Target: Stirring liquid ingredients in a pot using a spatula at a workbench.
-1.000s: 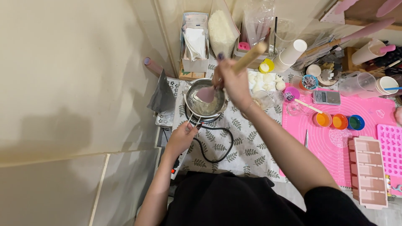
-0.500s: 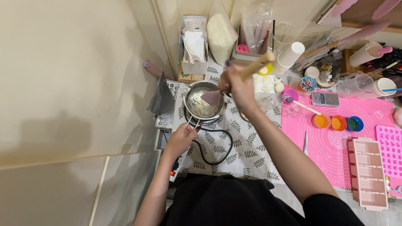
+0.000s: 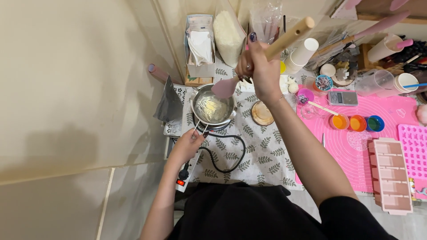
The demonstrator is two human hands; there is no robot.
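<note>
The left hand [image 3: 189, 144] pinches the steel pot's [image 3: 213, 109] wire handle to steady it, while the right hand [image 3: 260, 71] grips a wooden-handled pink spatula [image 3: 224, 87] lifted just above the rim.

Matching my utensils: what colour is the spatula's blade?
Pink, on the spatula with a wooden handle; head view.

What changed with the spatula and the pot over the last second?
The right hand lifted the pink spatula out of the steel pot; its blade now hangs above the rim. The left hand kept its grip on the pot handle, and the pot stayed put.
</note>
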